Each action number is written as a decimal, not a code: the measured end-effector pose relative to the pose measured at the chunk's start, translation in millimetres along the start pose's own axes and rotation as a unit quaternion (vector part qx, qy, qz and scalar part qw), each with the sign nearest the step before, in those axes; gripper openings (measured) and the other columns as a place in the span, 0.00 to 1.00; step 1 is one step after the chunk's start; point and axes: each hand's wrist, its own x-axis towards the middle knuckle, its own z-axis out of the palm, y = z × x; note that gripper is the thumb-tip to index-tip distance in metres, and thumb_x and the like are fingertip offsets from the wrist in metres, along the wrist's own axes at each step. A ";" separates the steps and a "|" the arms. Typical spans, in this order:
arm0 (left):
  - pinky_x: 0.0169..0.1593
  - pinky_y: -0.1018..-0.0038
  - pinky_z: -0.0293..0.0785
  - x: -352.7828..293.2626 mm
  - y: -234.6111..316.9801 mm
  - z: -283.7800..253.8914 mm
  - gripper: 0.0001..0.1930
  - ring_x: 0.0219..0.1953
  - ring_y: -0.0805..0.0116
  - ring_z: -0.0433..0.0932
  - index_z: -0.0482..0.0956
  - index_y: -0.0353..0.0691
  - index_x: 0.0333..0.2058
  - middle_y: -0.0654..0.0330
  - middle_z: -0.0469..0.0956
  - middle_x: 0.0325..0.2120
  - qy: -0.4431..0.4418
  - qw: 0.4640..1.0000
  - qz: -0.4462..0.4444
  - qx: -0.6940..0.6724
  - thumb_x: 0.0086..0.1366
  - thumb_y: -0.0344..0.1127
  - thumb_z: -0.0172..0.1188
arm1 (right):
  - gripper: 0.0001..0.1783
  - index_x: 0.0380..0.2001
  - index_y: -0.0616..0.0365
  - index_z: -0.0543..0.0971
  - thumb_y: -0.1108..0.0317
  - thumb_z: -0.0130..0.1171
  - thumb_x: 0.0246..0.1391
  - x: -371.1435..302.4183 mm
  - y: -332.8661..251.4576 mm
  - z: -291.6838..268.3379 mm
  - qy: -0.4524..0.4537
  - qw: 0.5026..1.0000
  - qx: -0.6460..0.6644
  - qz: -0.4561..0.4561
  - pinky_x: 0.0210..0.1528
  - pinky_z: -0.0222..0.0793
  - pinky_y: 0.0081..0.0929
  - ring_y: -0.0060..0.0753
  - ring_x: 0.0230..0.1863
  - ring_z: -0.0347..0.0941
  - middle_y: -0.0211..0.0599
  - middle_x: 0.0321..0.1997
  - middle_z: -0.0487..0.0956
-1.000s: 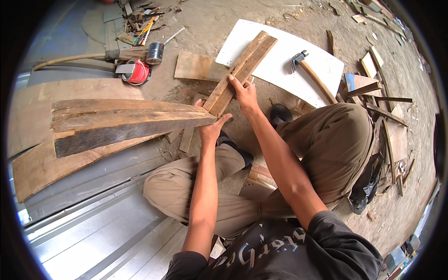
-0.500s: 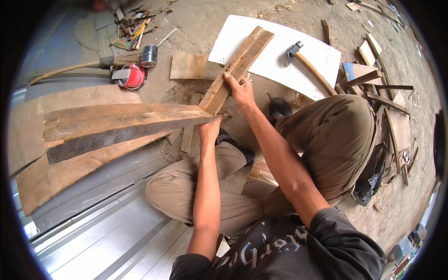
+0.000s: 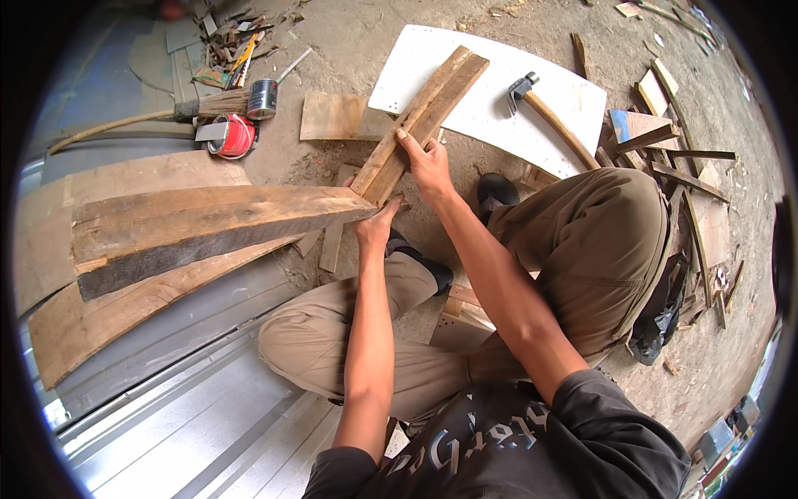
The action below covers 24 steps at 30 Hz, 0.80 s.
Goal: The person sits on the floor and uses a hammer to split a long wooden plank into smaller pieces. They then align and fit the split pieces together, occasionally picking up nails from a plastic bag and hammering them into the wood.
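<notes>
Two rough timber pieces meet at a corner in front of me. The long timber beam (image 3: 216,212) reaches out to the left, and the shorter grooved timber piece (image 3: 432,104) slants up and right over a white board (image 3: 490,75). My left hand (image 3: 376,229) is closed round the corner from below, its thumb on the near side and a fingertip showing past the far side. My right hand (image 3: 428,166) grips the shorter piece along its right edge, thumb on top, other fingers hidden underneath. A claw hammer (image 3: 553,121) with a wooden handle lies on the white board.
At the upper left are a red can (image 3: 233,137), a dark paint can (image 3: 263,98), a straw broom (image 3: 220,104) and a yellow handsaw (image 3: 245,58). Scrap wood (image 3: 657,137) litters the right side. Curved planks (image 3: 125,320) lie on metal sheeting (image 3: 208,416) at the left.
My left hand has shifted its hold at the corner; its thumb and a fingertip now show. The long beam's left end has dipped slightly. My right hand stays nearly still.
</notes>
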 end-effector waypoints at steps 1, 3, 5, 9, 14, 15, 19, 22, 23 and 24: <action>0.58 0.65 0.66 0.7 4.9 3.3 0.43 0.52 0.61 0.68 0.57 0.33 0.58 0.52 0.66 0.51 -0.008 1.000 0.000 -0.030 0.48 0.29 0.76 | 0.22 0.43 0.70 0.78 0.58 0.63 0.58 0.0 -0.5 -0.4 0.001 1.000 0.015 -0.006 0.40 0.71 0.23 0.24 0.39 0.75 0.38 0.39 0.81; 0.57 0.66 0.67 -0.9 1.3 0.8 0.43 0.52 0.62 0.68 0.57 0.34 0.58 0.53 0.66 0.50 0.000 1.000 0.020 0.000 0.49 0.34 0.78 | 0.22 0.43 0.70 0.78 0.59 0.63 0.58 -0.9 -1.4 2.0 -0.004 1.000 0.028 -0.010 0.41 0.71 0.23 0.24 0.39 0.75 0.38 0.40 0.81; 0.56 0.67 0.68 -2.6 1.3 2.3 0.43 0.52 0.63 0.68 0.58 0.35 0.57 0.54 0.67 0.50 0.018 1.000 0.010 -0.006 0.49 0.35 0.78 | 0.21 0.44 0.70 0.78 0.60 0.63 0.59 -0.9 -2.1 1.3 -0.009 1.000 0.024 -0.006 0.42 0.71 0.23 0.25 0.40 0.75 0.39 0.41 0.81; 0.55 0.68 0.67 -5.0 7.2 7.2 0.40 0.50 0.64 0.69 0.59 0.36 0.56 0.55 0.67 0.49 0.042 0.996 -0.045 -0.069 0.50 0.35 0.77 | 0.21 0.44 0.70 0.78 0.60 0.63 0.59 -1.9 -1.6 1.5 -0.005 1.000 -0.001 0.009 0.43 0.71 0.23 0.25 0.40 0.75 0.39 0.41 0.81; 0.56 0.68 0.66 -4.7 13.3 11.0 0.37 0.51 0.64 0.68 0.61 0.37 0.54 0.56 0.68 0.48 0.044 0.995 -0.049 -0.072 0.52 0.35 0.75 | 0.22 0.42 0.66 0.78 0.56 0.64 0.57 -1.3 -1.2 1.9 0.002 1.000 0.007 -0.016 0.32 0.72 0.22 0.21 0.34 0.76 0.34 0.36 0.81; 0.56 0.68 0.66 -4.8 16.0 12.6 0.37 0.51 0.64 0.68 0.61 0.37 0.55 0.57 0.68 0.48 0.044 0.996 -0.043 -0.070 0.52 0.35 0.75 | 0.22 0.43 0.66 0.78 0.56 0.64 0.57 0.2 -0.6 0.4 0.000 1.000 0.002 -0.015 0.33 0.73 0.23 0.22 0.34 0.76 0.34 0.37 0.81; 0.62 0.68 0.61 -5.0 15.0 7.9 0.37 0.56 0.64 0.67 0.62 0.38 0.58 0.58 0.68 0.53 0.031 0.991 -0.073 -0.106 0.52 0.29 0.73 | 0.21 0.44 0.68 0.78 0.58 0.63 0.59 0.3 -1.0 1.7 -0.004 1.000 -0.005 0.002 0.39 0.72 0.23 0.23 0.37 0.76 0.36 0.39 0.81; 0.62 0.68 0.62 -6.7 13.9 11.5 0.38 0.56 0.63 0.67 0.62 0.37 0.59 0.57 0.68 0.53 0.044 0.984 -0.098 -0.145 0.51 0.28 0.73 | 0.21 0.44 0.69 0.78 0.59 0.62 0.59 2.1 2.0 -0.2 0.001 1.000 0.000 0.004 0.40 0.71 0.22 0.22 0.38 0.75 0.36 0.39 0.81; 0.62 0.68 0.62 -7.3 11.9 11.7 0.38 0.56 0.63 0.67 0.62 0.37 0.59 0.57 0.68 0.53 0.047 0.984 -0.099 -0.140 0.51 0.28 0.74 | 0.21 0.44 0.69 0.78 0.59 0.62 0.59 2.9 2.7 0.3 0.001 1.000 0.003 0.002 0.39 0.70 0.22 0.22 0.38 0.75 0.36 0.39 0.81; 0.61 0.68 0.62 -8.0 9.8 12.2 0.38 0.56 0.63 0.67 0.62 0.37 0.59 0.56 0.68 0.53 0.050 0.984 -0.101 -0.135 0.51 0.28 0.74 | 0.21 0.44 0.69 0.78 0.59 0.63 0.59 3.5 2.7 -0.4 0.000 1.000 0.000 0.005 0.39 0.70 0.22 0.22 0.37 0.75 0.36 0.39 0.81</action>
